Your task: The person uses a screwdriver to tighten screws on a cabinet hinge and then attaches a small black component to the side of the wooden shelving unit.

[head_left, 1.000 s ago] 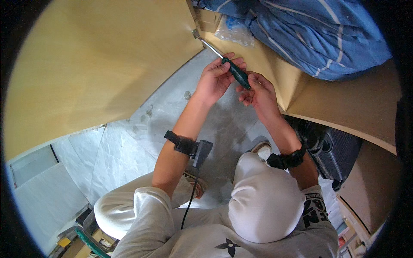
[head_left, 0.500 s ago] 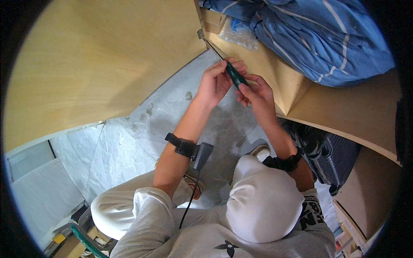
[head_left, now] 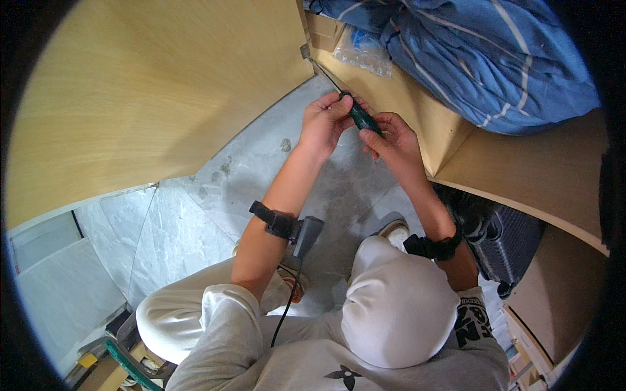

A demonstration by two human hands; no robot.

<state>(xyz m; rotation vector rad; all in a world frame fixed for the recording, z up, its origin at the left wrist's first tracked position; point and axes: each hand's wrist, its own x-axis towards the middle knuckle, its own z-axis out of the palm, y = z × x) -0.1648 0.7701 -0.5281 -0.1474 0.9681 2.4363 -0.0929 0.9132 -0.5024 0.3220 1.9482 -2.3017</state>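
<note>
Through the head camera I have the long screwdriver with the dark green handle and thin metal shaft (head_left: 365,120) slanting up and left in mid-air, its tip at the small metal hinge (head_left: 304,51) on the edge of the broad pale-wood door panel (head_left: 150,98); I cannot tell whether the tip is seated. My left hand (head_left: 321,125) is closed round the handle's front end, by the shaft; my right hand (head_left: 395,141) grips its butt end. I judge the tool stiff, fairly light and not fragile, the handle perhaps slick: best taken by its thick rear, steadied near the front. Beyond lie a clear bubbled plastic wrap (head_left: 362,55) and a bundled blue cloth with white stripes (head_left: 469,62).
</note>
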